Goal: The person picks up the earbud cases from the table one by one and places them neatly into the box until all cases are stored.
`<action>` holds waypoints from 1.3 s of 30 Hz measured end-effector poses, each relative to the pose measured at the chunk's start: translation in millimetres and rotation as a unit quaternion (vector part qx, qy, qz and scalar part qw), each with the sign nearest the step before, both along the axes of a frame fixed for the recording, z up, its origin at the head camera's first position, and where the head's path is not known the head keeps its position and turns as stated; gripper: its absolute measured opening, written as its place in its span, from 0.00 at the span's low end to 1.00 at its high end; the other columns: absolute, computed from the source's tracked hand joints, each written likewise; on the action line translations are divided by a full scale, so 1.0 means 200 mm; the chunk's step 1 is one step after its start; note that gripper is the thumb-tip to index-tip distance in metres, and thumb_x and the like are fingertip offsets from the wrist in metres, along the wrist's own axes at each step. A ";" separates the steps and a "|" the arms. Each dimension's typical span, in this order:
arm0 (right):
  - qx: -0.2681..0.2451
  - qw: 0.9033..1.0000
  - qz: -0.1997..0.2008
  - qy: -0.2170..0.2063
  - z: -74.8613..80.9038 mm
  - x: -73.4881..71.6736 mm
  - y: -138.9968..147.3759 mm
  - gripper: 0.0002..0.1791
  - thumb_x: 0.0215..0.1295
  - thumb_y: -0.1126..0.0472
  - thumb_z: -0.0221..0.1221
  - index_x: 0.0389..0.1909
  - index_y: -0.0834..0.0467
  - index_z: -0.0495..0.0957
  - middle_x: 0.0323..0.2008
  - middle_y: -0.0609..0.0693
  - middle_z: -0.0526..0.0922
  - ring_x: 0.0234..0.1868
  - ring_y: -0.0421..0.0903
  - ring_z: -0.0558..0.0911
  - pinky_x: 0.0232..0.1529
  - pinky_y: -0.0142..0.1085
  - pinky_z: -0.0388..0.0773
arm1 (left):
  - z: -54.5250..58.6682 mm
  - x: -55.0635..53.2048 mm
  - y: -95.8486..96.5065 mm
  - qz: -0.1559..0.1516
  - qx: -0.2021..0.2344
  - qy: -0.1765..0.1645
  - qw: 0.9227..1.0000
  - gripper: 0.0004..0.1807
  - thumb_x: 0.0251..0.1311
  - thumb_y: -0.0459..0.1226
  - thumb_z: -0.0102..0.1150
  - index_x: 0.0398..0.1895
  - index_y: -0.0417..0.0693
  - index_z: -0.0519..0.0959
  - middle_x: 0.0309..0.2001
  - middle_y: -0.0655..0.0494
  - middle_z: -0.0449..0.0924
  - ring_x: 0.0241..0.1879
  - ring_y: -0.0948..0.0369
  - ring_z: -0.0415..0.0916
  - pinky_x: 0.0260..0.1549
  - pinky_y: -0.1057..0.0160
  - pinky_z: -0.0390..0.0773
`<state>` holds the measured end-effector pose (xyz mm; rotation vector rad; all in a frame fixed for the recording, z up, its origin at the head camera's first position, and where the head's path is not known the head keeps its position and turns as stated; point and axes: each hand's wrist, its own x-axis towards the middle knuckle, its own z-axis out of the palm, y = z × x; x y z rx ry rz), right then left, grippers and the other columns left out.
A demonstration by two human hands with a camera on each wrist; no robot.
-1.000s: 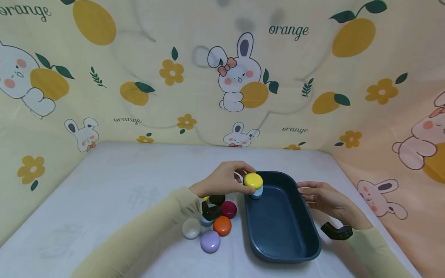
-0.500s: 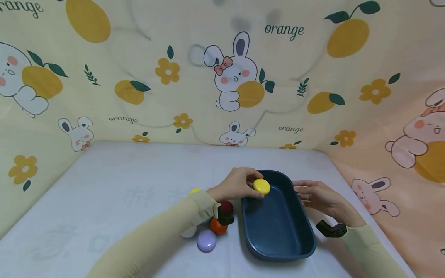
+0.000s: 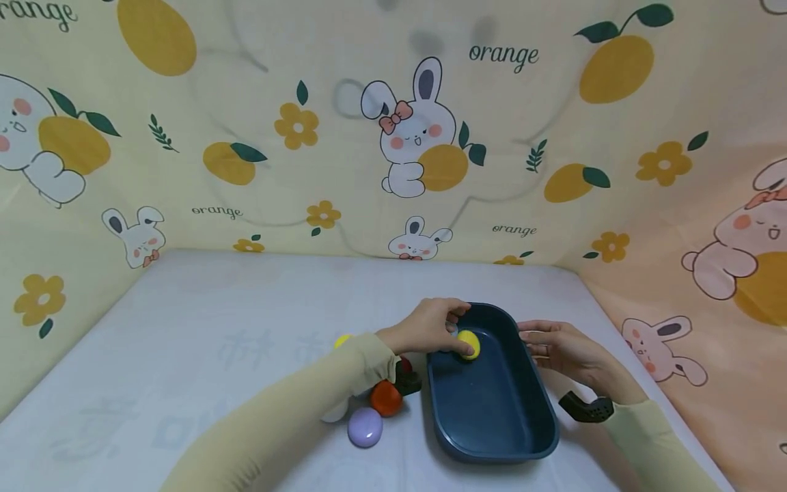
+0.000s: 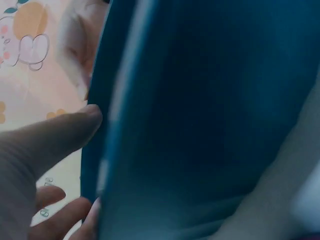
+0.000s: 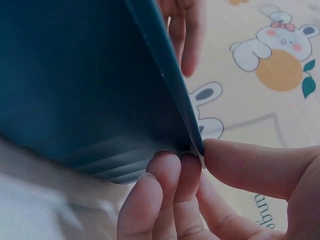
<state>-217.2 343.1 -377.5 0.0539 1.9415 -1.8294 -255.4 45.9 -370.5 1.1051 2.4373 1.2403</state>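
Over the far left corner of the dark blue tray is my left hand. Its thumb touches a glossy yellow round disc, tilted inside the tray. A light blue disc shows partly between thumb and fingers. The left wrist view shows the thumb at the tray's wall, but the discs are hidden there. My right hand holds the tray's right side. In the right wrist view, its thumb and curled fingers meet at the rim.
Left of the tray lie several discs, partly behind the left sleeve: orange, lilac, white, dark red and yellow. A patterned cloth wall stands behind the white tabletop.
My left hand has moved right and down into the tray's corner. The yellow disc has gone from lying flat in the fingers to standing tilted. The right hand stays at the tray's side.
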 end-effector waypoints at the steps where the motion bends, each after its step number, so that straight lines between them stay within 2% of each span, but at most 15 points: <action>1: 0.000 1.000 0.000 0.000 0.00 0.00 0.00 0.13 0.72 0.59 0.57 0.53 0.57 0.79 0.43 0.50 0.85 0.41 0.48 0.81 0.49 0.40 0.78 | 0.00 -0.01 -0.01 -0.002 -0.001 -0.005 1.000 0.37 0.52 0.41 0.75 0.65 0.39 0.71 0.60 0.48 0.75 0.54 0.56 0.75 0.46 0.74 0.75; 5: 0.003 1.000 -0.006 -0.004 0.00 -0.01 -0.01 0.13 0.72 0.59 0.58 0.53 0.57 0.79 0.43 0.50 0.84 0.41 0.48 0.80 0.49 0.41 0.78 | 0.01 -0.02 -0.04 -0.013 0.014 -0.029 0.999 0.34 0.53 0.39 0.75 0.63 0.40 0.73 0.60 0.50 0.75 0.56 0.55 0.75 0.46 0.73 0.76; 13: -0.004 1.000 -0.002 -0.012 0.00 -0.02 0.00 0.10 0.73 0.61 0.55 0.51 0.56 0.80 0.42 0.50 0.84 0.40 0.48 0.80 0.48 0.40 0.78 | 0.03 -0.02 -0.10 -0.005 0.051 -0.033 0.998 0.29 0.53 0.37 0.74 0.58 0.41 0.76 0.56 0.53 0.77 0.54 0.56 0.77 0.44 0.73 0.77; 16: -0.006 1.000 0.000 -0.014 -0.01 -0.01 0.00 0.10 0.73 0.62 0.55 0.51 0.56 0.80 0.43 0.51 0.84 0.40 0.48 0.80 0.48 0.40 0.78 | 0.04 0.00 -0.13 -0.002 0.076 -0.042 0.996 0.28 0.53 0.36 0.74 0.58 0.41 0.76 0.56 0.54 0.77 0.53 0.56 0.77 0.44 0.72 0.77; 20: -0.003 1.000 0.004 -0.010 -0.02 -0.01 0.00 0.11 0.73 0.61 0.55 0.52 0.58 0.79 0.44 0.51 0.84 0.41 0.49 0.80 0.48 0.40 0.78 | 0.06 0.06 -0.21 0.013 0.099 -0.047 0.994 0.28 0.54 0.36 0.73 0.58 0.44 0.76 0.55 0.56 0.78 0.53 0.55 0.77 0.47 0.68 0.78; 26: -0.004 1.000 -0.004 -0.009 -0.01 -0.01 0.01 0.11 0.73 0.61 0.56 0.52 0.57 0.79 0.44 0.51 0.84 0.42 0.49 0.81 0.49 0.40 0.79 | 0.10 0.12 -0.39 0.039 0.092 -0.019 0.995 0.26 0.55 0.39 0.73 0.58 0.46 0.77 0.54 0.58 0.78 0.54 0.58 0.76 0.50 0.62 0.77; 31: -0.021 1.000 0.001 -0.011 -0.01 0.00 0.01 0.10 0.74 0.62 0.54 0.50 0.55 0.81 0.44 0.51 0.84 0.42 0.48 0.82 0.48 0.40 0.79 | 0.11 0.14 -0.60 0.081 0.085 -0.011 0.993 0.25 0.55 0.38 0.73 0.57 0.47 0.78 0.53 0.58 0.78 0.52 0.60 0.77 0.48 0.62 0.79; 36: -0.035 0.999 0.005 -0.009 0.00 0.00 0.01 0.11 0.74 0.63 0.54 0.51 0.56 0.80 0.45 0.52 0.84 0.43 0.49 0.83 0.48 0.41 0.80 | 0.10 0.18 -0.79 0.116 0.077 -0.014 0.990 0.26 0.53 0.40 0.74 0.56 0.46 0.78 0.53 0.57 0.79 0.51 0.58 0.77 0.48 0.61 0.79; 39: -0.037 0.999 0.007 -0.007 0.00 -0.01 0.01 0.11 0.74 0.63 0.54 0.52 0.57 0.79 0.46 0.52 0.84 0.44 0.49 0.83 0.49 0.41 0.80 | 0.07 0.22 -0.89 0.127 0.079 -0.023 0.988 0.26 0.52 0.40 0.75 0.55 0.45 0.78 0.53 0.56 0.79 0.51 0.57 0.77 0.49 0.60 0.79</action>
